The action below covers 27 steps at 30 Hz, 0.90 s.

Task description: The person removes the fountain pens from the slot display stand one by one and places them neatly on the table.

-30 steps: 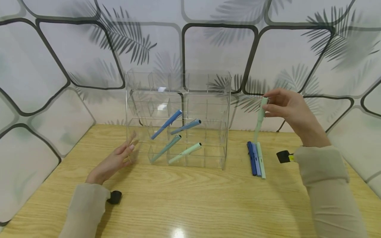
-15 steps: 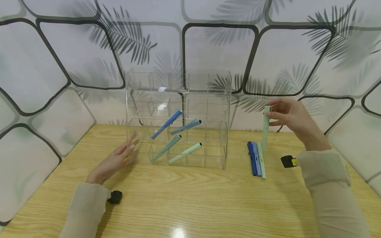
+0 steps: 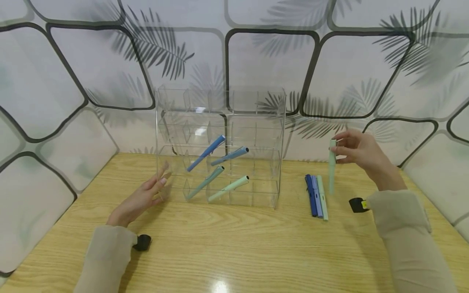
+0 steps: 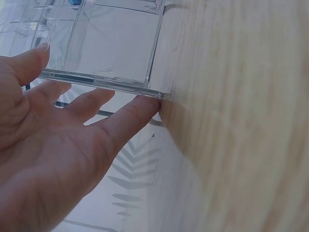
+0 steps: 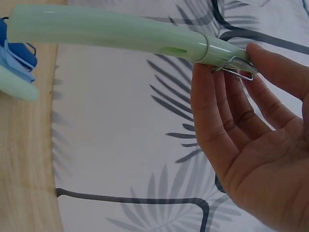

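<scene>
"What is the left hand [image 3: 137, 199] doing?"
"Its grip is wide. The fingers are nearly straight and touch the side of the clear rack [image 3: 264, 199]. I'd rest them softly, so the rack doesn't slide."
"What's in the rack?"
"Pens that lean: a blue pen [image 3: 206, 154] and a paler blue pen [image 3: 230, 156], with a teal pen [image 3: 206, 183] and a pale green pen [image 3: 229, 188] below. A bump might shake them."
"And next?"
"Three pens [image 3: 316, 196] lie side by side on the table [image 3: 234, 244]. Best not to knock that row."
"Knock it with what?"
"The mint pen [image 3: 332, 171]. It hangs almost upright, just right of the row. I can't tell if its bottom touches the table."
"Who has it?"
"The right hand [image 3: 360, 156]. Its grip is narrow, thumb and fingers pinching the mint pen near the top. A gentle, firm pinch should stop it swinging."
</scene>
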Available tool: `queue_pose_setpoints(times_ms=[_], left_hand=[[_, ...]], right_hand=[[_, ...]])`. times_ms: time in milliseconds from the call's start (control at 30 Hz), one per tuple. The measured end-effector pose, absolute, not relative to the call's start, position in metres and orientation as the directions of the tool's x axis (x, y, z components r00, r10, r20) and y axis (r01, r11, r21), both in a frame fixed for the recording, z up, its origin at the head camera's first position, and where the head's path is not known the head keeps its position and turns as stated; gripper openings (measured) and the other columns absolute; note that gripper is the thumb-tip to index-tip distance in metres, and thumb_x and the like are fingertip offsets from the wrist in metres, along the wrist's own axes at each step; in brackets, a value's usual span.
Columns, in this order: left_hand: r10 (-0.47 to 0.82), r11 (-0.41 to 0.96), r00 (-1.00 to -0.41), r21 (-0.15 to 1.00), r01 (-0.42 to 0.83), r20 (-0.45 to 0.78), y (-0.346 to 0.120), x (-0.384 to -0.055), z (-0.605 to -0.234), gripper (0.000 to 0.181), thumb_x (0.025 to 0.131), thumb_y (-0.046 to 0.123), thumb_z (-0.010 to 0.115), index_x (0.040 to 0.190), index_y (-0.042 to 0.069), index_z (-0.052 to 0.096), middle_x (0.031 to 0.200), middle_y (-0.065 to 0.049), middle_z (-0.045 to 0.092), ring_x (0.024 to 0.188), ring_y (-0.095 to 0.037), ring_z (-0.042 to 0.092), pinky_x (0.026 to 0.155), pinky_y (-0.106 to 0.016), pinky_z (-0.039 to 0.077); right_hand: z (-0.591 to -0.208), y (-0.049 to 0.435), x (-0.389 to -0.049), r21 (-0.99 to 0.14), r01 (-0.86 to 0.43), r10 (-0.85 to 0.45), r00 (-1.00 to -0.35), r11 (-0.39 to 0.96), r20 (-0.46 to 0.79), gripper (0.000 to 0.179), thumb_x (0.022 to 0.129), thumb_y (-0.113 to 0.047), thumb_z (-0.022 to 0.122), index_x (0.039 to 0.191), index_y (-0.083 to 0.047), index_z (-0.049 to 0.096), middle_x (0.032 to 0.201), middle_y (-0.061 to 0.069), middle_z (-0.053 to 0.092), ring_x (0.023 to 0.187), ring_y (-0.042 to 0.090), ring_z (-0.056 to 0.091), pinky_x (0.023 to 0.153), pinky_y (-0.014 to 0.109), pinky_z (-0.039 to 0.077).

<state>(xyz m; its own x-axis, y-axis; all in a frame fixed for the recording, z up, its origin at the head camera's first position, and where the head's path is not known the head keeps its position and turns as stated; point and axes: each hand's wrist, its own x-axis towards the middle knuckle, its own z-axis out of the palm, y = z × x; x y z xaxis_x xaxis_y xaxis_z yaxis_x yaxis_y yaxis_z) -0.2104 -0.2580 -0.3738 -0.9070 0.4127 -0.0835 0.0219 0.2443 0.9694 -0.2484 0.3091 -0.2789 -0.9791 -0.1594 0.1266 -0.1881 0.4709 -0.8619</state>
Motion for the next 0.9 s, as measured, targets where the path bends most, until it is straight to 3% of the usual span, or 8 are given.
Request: queue_pose_setpoints(times_ms=[300, 600, 900], left_hand=[[0.419, 0.238, -0.905, 0.971, 0.03, -0.075, -0.258, -0.21, -0.374, 0.066, 0.113, 0.037, 0.032, 0.163, 0.027, -0.01, 0.168, -0.016, -0.008, 0.15, -0.045, -0.01, 0.113, -0.071, 0.015], [0.42, 0.241, -0.904, 0.97, 0.031, -0.075, -0.257, -0.211, -0.375, 0.066, 0.113, 0.037, 0.032, 0.163, 0.025, -0.01, 0.168, -0.019, -0.007, 0.15, -0.047, -0.006, 0.112, -0.072, 0.015], [0.406, 0.235, -0.911, 0.972, 0.024, -0.076, -0.258, -0.21, -0.375, 0.065, 0.113, 0.035, 0.032, 0.163, 0.028, -0.009, 0.168, -0.016, -0.009, 0.151, -0.045, -0.007, 0.114, -0.069, 0.015]], right_hand=[[-0.293, 0.317, -0.251, -0.887, -0.148, -0.161, -0.983, 0.438, 0.085, 0.023, 0.101, -0.006, 0.063, 0.121, 0.004, 0.054, 0.089, -0.009, 0.067, 0.081, 0.006, 0.066, 0.071, 0.028, 0.061], [-0.31, 0.324, -0.256, -0.881, -0.073, -0.151, -0.988, 0.467, 0.001, 0.039, 0.102, -0.009, 0.062, 0.131, 0.012, 0.046, 0.094, -0.005, 0.064, 0.084, 0.007, 0.065, 0.074, 0.03, 0.061], [-0.324, 0.329, -0.26, -0.898, -0.005, -0.167, -0.983, 0.44, -0.076, 0.041, 0.102, -0.007, 0.062, 0.133, 0.013, 0.044, 0.094, -0.003, 0.063, 0.083, 0.01, 0.066, 0.079, 0.038, 0.062]])
